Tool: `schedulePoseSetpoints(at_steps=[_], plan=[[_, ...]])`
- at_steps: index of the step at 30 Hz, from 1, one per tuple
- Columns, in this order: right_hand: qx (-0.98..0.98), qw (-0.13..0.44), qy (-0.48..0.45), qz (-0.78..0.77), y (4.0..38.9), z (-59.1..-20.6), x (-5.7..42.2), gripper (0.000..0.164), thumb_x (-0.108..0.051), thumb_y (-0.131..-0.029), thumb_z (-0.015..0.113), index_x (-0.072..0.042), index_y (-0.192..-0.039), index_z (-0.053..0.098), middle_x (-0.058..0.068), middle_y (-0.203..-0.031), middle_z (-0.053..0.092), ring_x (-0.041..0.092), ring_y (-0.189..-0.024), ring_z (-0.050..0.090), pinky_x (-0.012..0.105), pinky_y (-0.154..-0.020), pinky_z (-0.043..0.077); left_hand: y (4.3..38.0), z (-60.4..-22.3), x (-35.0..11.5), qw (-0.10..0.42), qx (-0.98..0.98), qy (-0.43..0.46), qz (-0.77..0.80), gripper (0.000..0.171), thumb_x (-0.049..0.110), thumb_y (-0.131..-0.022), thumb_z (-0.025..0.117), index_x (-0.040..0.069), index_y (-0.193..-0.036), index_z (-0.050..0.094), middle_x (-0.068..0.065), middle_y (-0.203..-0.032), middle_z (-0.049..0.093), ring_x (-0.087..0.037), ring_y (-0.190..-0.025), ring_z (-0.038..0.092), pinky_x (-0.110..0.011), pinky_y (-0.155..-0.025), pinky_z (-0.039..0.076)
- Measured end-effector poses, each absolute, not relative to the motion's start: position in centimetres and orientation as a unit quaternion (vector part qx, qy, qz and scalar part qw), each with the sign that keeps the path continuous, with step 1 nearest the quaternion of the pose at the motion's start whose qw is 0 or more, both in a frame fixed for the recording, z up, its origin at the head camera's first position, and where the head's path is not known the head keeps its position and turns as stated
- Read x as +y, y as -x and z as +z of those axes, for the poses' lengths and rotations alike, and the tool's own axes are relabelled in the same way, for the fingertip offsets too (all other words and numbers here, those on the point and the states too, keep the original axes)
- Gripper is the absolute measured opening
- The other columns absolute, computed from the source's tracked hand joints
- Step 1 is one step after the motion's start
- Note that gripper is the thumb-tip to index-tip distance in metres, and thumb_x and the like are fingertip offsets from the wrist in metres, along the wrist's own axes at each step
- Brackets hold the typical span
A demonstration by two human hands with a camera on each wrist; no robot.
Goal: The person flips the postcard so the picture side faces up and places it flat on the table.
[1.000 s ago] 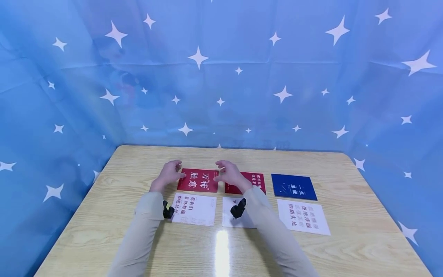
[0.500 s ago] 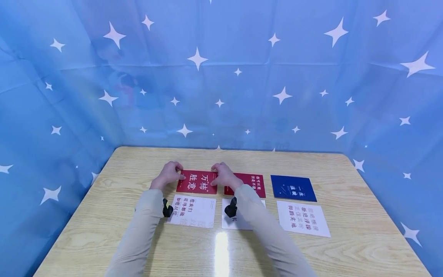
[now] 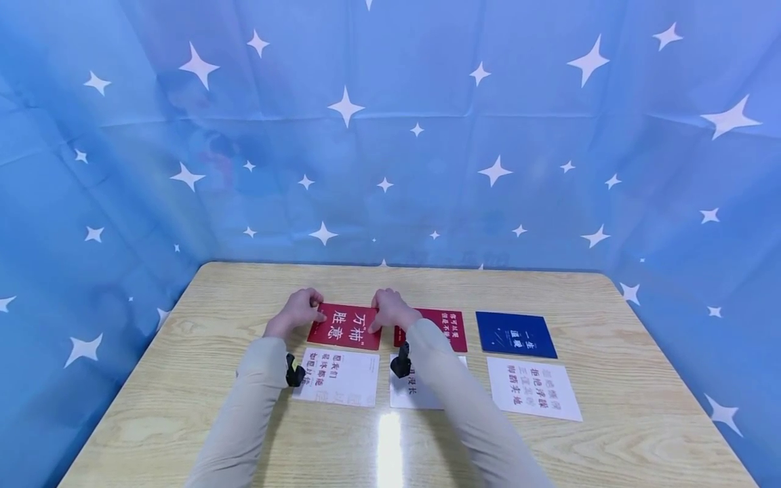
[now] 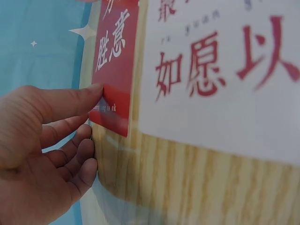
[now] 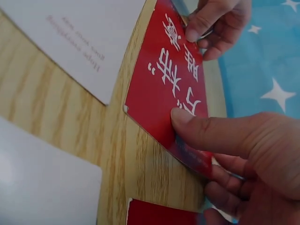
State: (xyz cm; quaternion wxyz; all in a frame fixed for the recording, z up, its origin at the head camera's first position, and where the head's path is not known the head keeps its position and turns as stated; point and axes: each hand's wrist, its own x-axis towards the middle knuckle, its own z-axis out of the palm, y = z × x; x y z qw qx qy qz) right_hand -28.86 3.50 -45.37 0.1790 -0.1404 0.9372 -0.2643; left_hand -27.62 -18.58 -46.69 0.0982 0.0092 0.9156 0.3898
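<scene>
A red card with white lettering lies in the back row at the left, between my hands. My left hand pinches its left end. In the left wrist view the thumb lies on the card's face and the fingers are at its far edge. At the right end my right hand grips the card, thumb on top and the other fingers behind its edge. Just in front of it lies a white card with dark lettering. A second red card is partly hidden by my right hand and forearm.
On the right a blue card lies behind a white card. Another white card shows partly under my right forearm. The wooden table meets a blue star-printed curtain at its back edge.
My right hand has moved left and its thumb has come down on the red card's right end. Both hands now hold the card by its ends. The head view has tipped up slightly.
</scene>
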Motion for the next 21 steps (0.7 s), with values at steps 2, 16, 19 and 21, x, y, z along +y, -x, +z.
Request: schedulePoseSetpoints(at_steps=[2,16,19,21], plan=[[0.934,0.185,0.138,-0.272,28.9,-45.5,3.5,0.043,-0.015,-0.073,0.081,-0.009,-0.102,0.050,0.005,-0.098,0.052,0.020,-0.094,0.048,0.035,-0.084,0.046,27.5,-46.8,-18.6,0.098,0.915,-0.007,0.390,0.038,0.001,-0.080,0.068,-0.005,-0.114,0.053,-0.017,-0.106,0.053,-0.029,-0.098,0.049,-0.043,-0.087,0.043],[0.918,0.153,0.139,-0.340,28.7,-46.2,4.5,0.032,-0.017,-0.075,0.079,-0.005,-0.098,0.061,0.005,-0.089,0.061,0.017,-0.077,0.055,0.029,-0.070,0.047,27.3,-47.6,-19.7,0.062,0.872,0.011,0.485,0.034,-0.001,-0.080,0.068,-0.004,-0.110,0.053,-0.010,-0.087,0.054,-0.021,-0.081,0.052,-0.030,-0.072,0.047],[0.897,0.151,0.136,-0.392,28.9,-46.3,5.0,0.023,-0.016,-0.078,0.076,-0.004,-0.091,0.062,0.004,-0.079,0.064,0.016,-0.066,0.059,0.025,-0.059,0.045,26.9,-47.3,-20.2,0.072,0.848,0.012,0.525,0.027,-0.001,-0.081,0.066,-0.004,-0.105,0.054,-0.009,-0.087,0.054,-0.020,-0.079,0.051,-0.029,-0.069,0.047],[0.885,0.146,0.131,-0.423,29.0,-46.3,5.2,0.018,-0.015,-0.081,0.074,-0.003,-0.087,0.062,0.005,-0.073,0.064,0.016,-0.062,0.060,0.023,-0.056,0.043,26.7,-47.0,-20.4,0.076,0.834,0.015,0.546,0.020,-0.001,-0.082,0.065,-0.002,-0.099,0.054,-0.008,-0.086,0.052,-0.020,-0.079,0.050,-0.029,-0.068,0.047]])
